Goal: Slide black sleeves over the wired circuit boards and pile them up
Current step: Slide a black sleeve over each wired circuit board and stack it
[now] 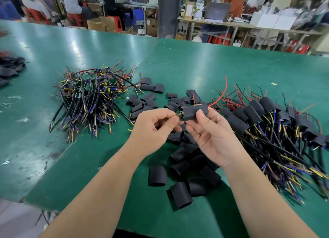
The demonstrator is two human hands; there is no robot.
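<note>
Lying nearest the person on the green table (99,166), a scatter of loose sleeves (179,166) spreads out under the raised hands. Above them, the right hand (211,140) holds one black sleeve (195,112), thumb pressed on its front face and fingers curled behind. The left hand (153,129) pinches a thin lead ending in a ring terminal (181,112), right at the sleeve's left mouth. Red wires (218,100) stick out of the sleeve's far end, so a board seems to be inside already, though the board itself is hidden. I judge this to be the sleeving step, close to finished for this piece: the leads are being pulled through and the sleeve settled along the board. The next move probably calls for a steady pull on the pinched lead while the right hand keeps the sleeve from sliding, then a short reach to the right to lay the piece down. The sleeved pile (267,116) lies just beyond and to the right of the hands, with coloured wires fanning toward the table edge. Farther left, a tangle of bare wired boards (89,91) waits unsleeved, so plenty of work is left. At the far left edge lies another dark heap (8,68), too blurred to identify.
</note>
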